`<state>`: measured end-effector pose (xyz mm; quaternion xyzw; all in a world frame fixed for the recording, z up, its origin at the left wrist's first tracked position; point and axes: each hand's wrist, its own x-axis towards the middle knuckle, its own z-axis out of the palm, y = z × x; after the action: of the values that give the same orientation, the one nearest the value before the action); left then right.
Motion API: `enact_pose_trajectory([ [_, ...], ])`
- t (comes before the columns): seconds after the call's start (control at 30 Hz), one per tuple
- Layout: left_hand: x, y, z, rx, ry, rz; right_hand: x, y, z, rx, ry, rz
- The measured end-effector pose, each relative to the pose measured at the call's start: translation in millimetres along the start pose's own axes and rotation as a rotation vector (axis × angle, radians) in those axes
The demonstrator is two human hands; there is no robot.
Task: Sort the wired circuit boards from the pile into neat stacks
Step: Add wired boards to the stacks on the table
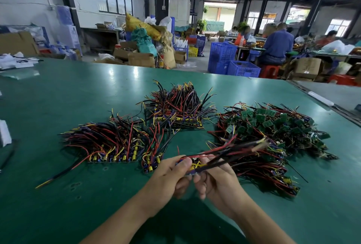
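Observation:
Both hands meet just above the green table (58, 195), holding one small wired circuit board (192, 166) between them. My left hand (168, 177) grips its left end and my right hand (216, 179) grips its right end. Its red, black and yellow wires (234, 147) stick out to the upper right, blurred. An untidy pile of green boards with wires (273, 132) lies to the right. A neat row of stacked boards (113, 142) lies to the left, a short stack (151, 162) beside it, and another stacked row (177, 109) behind.
A loose black and red wire with a yellow tip (58, 173) lies at the left front. White papers (13, 62) sit at the far left edge. Beyond the table are blue crates (234, 64), cardboard boxes and seated people at other benches.

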<state>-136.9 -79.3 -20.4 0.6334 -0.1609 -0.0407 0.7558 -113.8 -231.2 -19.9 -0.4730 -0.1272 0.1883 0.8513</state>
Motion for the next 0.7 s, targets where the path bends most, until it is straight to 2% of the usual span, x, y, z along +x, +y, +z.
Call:
enact_pose_trajectory([
  [0.07,1.4,-0.8,-0.8,-0.018,0.040,0.002,2.2,0.3,1.4,-0.025,0.017,-0.045],
  [0.17,4.5,-1.8,-2.9,-0.164,0.118,-0.051,4.7,-2.8,0.8,-0.071,0.050,-0.080],
  [0.3,6.5,-7.3,-2.1,-0.232,0.148,-0.098,5.8,-5.3,-0.8,-0.104,0.110,-0.103],
  [0.5,10.5,-5.8,-10.1,-0.364,0.301,-0.085,15.8,-20.2,-15.9,-0.011,0.253,-0.176],
  [0.6,12.3,-3.3,-15.9,-0.391,0.395,-0.051,16.8,-28.3,-34.0,-0.320,0.382,-0.174],
  [0.7,13.8,-3.4,-19.1,-0.384,0.461,-0.059,17.5,-35.7,-45.9,-0.628,0.355,-0.181],
])
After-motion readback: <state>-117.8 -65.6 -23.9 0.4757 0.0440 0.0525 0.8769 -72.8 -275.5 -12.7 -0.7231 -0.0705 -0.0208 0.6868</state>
